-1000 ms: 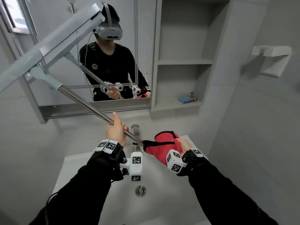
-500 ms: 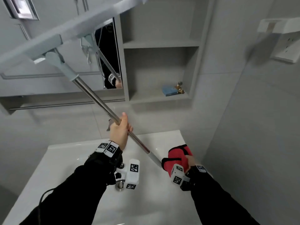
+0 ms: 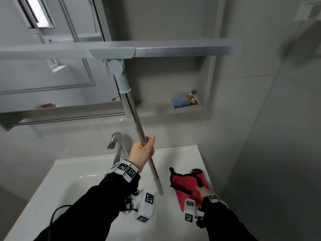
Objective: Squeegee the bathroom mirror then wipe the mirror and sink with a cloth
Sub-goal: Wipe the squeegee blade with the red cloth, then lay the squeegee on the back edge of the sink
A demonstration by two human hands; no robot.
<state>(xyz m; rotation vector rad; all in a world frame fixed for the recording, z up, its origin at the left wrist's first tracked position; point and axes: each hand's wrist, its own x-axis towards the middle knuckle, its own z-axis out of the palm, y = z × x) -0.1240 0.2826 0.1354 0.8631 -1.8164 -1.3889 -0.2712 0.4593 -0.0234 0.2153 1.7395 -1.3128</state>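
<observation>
Two hands work: left hand (image 3: 143, 151) grips the long steel-handled grey squeegee (image 3: 132, 108), pole running up toward twelve o'clock; right hand (image 3: 204, 191) clutches a red cloth (image 3: 188, 183) at four o'clock.

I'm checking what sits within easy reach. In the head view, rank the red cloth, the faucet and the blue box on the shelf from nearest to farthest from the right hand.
1. red cloth: held in the right hand, over the sink's right side.
2. faucet: to the left, behind the left hand.
3. blue box: up in the shelf niche.
</observation>
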